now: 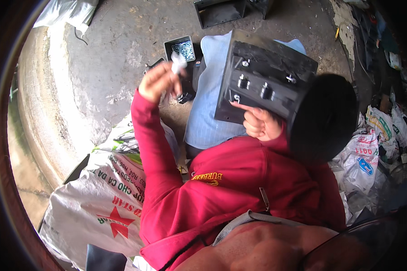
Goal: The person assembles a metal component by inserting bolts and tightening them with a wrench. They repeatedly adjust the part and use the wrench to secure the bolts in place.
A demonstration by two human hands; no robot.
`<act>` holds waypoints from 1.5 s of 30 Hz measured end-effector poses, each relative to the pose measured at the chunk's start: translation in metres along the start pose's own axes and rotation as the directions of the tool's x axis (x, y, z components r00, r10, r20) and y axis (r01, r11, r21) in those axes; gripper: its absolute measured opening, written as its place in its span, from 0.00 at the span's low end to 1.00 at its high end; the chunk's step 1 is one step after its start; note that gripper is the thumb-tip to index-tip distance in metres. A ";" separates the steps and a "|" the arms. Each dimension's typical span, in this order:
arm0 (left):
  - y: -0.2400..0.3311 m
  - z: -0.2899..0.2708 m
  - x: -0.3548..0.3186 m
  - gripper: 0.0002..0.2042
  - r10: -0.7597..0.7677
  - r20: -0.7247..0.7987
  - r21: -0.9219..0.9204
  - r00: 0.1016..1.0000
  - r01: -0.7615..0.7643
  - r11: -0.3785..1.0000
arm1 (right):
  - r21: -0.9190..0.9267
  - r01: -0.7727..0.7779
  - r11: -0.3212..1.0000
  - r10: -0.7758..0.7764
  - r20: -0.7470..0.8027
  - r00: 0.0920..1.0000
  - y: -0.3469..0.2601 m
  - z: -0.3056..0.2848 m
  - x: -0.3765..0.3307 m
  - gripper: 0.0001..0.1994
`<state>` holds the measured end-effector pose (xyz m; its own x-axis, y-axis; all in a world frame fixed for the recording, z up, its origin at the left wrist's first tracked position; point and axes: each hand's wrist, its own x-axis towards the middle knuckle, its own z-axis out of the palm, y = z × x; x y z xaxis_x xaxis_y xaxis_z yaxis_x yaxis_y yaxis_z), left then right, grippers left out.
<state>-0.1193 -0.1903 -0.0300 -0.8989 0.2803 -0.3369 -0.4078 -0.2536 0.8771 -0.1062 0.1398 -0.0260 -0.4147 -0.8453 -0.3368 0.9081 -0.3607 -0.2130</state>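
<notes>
A black panel [276, 58] leans over a light blue cloth [203, 122] on my lap. Several shiny metal fittings [266, 91] stand on its face. My right hand [263, 124] is at the panel's lower edge, index finger stretched toward a metal fitting [237, 98] near the corner. Its other fingers are curled, hiding whatever may lie in the palm. My left hand [159, 83], blurred by motion, is raised left of the panel with its fingers closed on a small whitish thing [178, 63]. Just behind it is a small dark bin [184, 46] of screws.
A large black disc [323, 117] covers part of my right forearm. Black box-like parts [219, 14] lie on the floor ahead. A big white printed sack [95, 194] stands at my left, and crumpled plastic bags [359, 153] are heaped at my right.
</notes>
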 end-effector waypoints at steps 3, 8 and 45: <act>-0.081 -0.069 0.080 0.06 -0.077 -0.463 0.087 0.883 0.132 0.987 | -0.364 -0.058 0.929 0.057 -0.014 0.998 -0.015 0.016 -0.017 0.26; -0.224 -0.139 0.219 0.17 -0.197 -0.659 0.635 0.726 0.677 0.372 | -0.273 -0.138 0.952 0.130 -0.046 0.990 -0.023 0.002 -0.023 0.24; -0.200 -0.133 0.149 0.09 -0.180 -0.681 0.053 0.710 0.293 0.955 | 0.013 0.135 0.991 -0.128 -0.221 0.967 -0.003 -0.026 -0.051 0.22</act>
<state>-0.1931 -0.2209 -0.3008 -0.6737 -0.3857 -0.6304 -0.6443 -0.1112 0.7566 -0.0891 0.1937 -0.0319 -0.5304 -0.6838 -0.5010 0.8447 -0.4763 -0.2442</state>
